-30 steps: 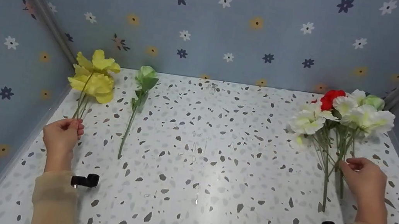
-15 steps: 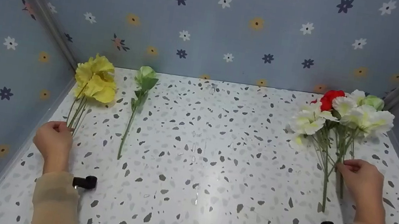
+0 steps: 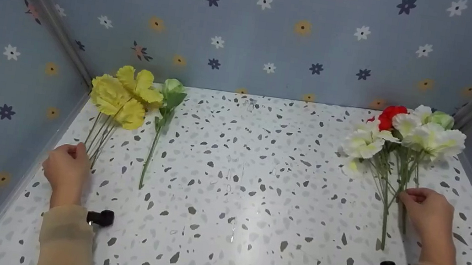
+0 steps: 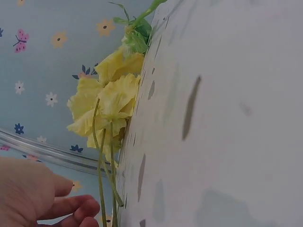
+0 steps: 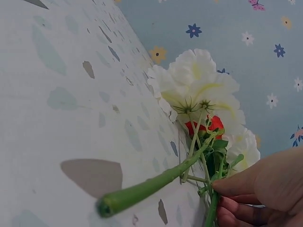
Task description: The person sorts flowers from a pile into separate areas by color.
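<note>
Several yellow artificial flowers (image 3: 119, 100) lie fanned out at the left, their thin stems reaching toward my left hand (image 3: 67, 169). In the left wrist view its fingers (image 4: 87, 208) are loosely bent beside the stems, with none visibly gripped. A pale green flower (image 3: 172, 91) with a leafy stem lies just right of them. On the right lies a bunch of white flowers (image 3: 433, 139), with a red flower (image 3: 390, 117) and another pale green flower (image 3: 442, 120). My right hand (image 3: 430, 215) pinches a green flower stem (image 5: 212, 208) in this bunch; which bloom it bears is unclear.
The speckled white tabletop (image 3: 248, 176) stretches between the two groups. Blue patterned panels (image 3: 250, 28) enclose the back and both sides, close behind the blooms. A thick cut stem (image 5: 147, 189) juts toward the right wrist camera.
The yellow flowers have come loose from my left hand and spread rightward, toward the pale green flower. That hand has drawn slightly down and left. My right hand has hardly moved.
</note>
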A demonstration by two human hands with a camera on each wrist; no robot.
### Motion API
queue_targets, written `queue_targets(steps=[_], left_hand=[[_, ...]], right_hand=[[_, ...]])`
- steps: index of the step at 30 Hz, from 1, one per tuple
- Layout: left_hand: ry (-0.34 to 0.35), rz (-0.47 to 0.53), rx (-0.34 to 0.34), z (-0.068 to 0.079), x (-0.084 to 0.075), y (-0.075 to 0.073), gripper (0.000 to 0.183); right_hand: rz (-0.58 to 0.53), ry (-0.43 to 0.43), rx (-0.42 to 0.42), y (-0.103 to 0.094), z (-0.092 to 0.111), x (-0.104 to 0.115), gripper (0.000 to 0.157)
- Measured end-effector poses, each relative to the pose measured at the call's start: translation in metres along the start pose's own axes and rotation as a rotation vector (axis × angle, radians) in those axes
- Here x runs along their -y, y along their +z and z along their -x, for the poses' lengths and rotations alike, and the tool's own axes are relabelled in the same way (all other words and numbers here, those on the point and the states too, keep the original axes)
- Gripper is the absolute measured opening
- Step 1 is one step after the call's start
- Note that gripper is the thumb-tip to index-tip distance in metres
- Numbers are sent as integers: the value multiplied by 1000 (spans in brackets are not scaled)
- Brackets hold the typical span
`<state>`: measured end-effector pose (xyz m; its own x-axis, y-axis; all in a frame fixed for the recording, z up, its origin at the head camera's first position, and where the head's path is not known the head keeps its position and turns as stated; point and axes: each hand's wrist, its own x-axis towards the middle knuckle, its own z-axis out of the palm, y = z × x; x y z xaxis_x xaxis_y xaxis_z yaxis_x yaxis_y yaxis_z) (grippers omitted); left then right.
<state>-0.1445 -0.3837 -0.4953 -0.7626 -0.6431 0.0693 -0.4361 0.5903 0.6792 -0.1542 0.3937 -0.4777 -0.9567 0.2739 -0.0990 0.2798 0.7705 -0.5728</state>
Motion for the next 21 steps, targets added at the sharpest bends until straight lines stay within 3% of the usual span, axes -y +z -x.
queue_targets(steps=[5,13,17,21], left_hand=[[42,-44,107,-1,-2,-2,45],[35,-93,144,-2,7,-7,41],[43,-129,185,-1,4,-6,52],[24,-140,216,-1,1,-4,47]], right_hand=[[-9,-2,9,-1,0,1,47],[-8,0,2,1,0,1,46],[-5,8,6,0,0,1,46],[-7,18,17,0,0,1,48]])
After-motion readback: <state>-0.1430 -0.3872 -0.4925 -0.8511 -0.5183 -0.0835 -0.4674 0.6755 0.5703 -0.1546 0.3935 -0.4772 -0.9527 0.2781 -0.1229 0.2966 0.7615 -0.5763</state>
